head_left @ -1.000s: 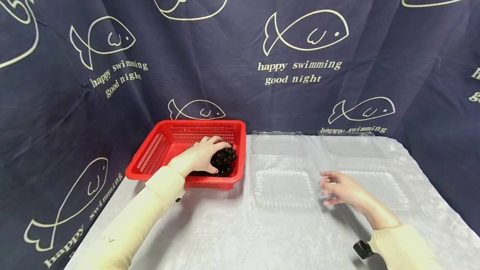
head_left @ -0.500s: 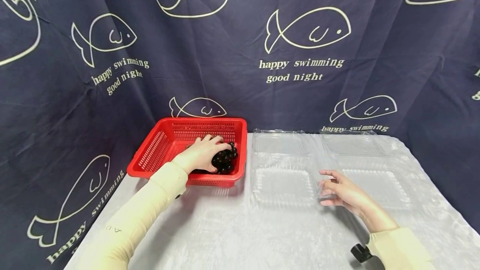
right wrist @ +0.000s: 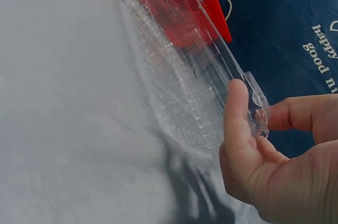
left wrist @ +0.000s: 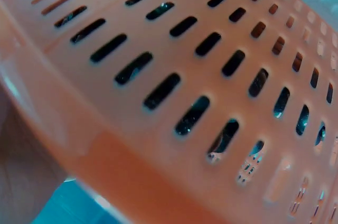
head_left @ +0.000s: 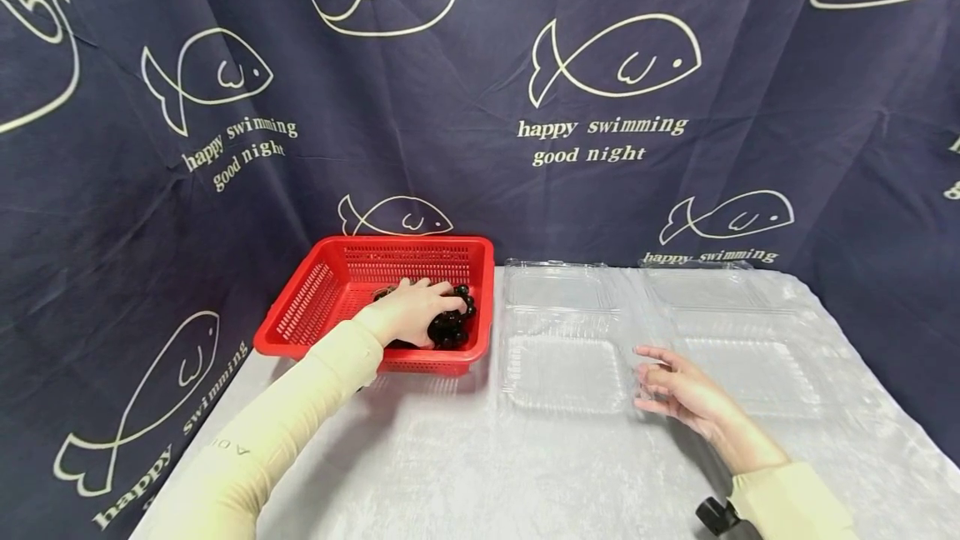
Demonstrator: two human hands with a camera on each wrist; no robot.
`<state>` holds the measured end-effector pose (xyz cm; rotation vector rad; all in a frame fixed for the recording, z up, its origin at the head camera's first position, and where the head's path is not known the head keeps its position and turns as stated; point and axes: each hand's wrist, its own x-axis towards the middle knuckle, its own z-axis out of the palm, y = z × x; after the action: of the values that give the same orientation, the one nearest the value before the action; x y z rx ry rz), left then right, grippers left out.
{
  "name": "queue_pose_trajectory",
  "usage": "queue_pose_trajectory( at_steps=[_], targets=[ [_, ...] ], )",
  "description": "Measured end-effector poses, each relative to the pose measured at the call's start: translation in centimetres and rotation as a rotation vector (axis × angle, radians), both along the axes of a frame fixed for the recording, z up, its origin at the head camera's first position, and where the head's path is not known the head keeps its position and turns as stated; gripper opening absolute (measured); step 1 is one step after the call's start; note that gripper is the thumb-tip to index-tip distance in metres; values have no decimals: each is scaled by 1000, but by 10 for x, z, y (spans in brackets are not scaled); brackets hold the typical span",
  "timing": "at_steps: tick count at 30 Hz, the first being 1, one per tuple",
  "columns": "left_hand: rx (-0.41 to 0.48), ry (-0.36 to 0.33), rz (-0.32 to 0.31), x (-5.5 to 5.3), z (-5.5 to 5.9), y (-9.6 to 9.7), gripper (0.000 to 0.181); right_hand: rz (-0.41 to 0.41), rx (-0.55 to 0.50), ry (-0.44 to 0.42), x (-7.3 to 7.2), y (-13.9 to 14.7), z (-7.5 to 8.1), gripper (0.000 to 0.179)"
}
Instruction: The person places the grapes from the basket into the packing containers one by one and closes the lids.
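Inside the red basket (head_left: 303, 315), my left hand (head_left: 412, 312) reaches down over a bunch of black grapes (head_left: 452, 328), fingers curled over it. The palm hides much of the bunch. In the left wrist view the slotted basket wall (left wrist: 127, 129) fills the frame, with dark grapes behind its slots. My right hand (head_left: 686, 390) is at the right edge of the left clear plastic clamshell container (head_left: 566, 377). In the right wrist view, thumb and fingers (right wrist: 236, 97) come around the edge of this container (right wrist: 185, 97), lightly holding it. Its lid stands open behind.
A second clear clamshell (head_left: 750, 373) lies open on the right, just beyond my right hand. White cloth (head_left: 465, 473) covers the table. A dark blue curtain with fish drawings (head_left: 480, 165) hangs close behind the basket and containers.
My left hand has shifted slightly right and settled lower over the grapes. The right hand has moved a little left to the container's edge, and that container has shifted slightly left.
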<state>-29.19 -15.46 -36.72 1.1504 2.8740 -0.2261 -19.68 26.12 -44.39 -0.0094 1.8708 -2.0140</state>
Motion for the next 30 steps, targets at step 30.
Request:
queue_pose_trajectory(
  at_steps=[30],
  targets=[
    [-76, 205, -139, 7, -14, -3, 61, -56, -54, 31, 3, -4, -2, 64]
  ],
)
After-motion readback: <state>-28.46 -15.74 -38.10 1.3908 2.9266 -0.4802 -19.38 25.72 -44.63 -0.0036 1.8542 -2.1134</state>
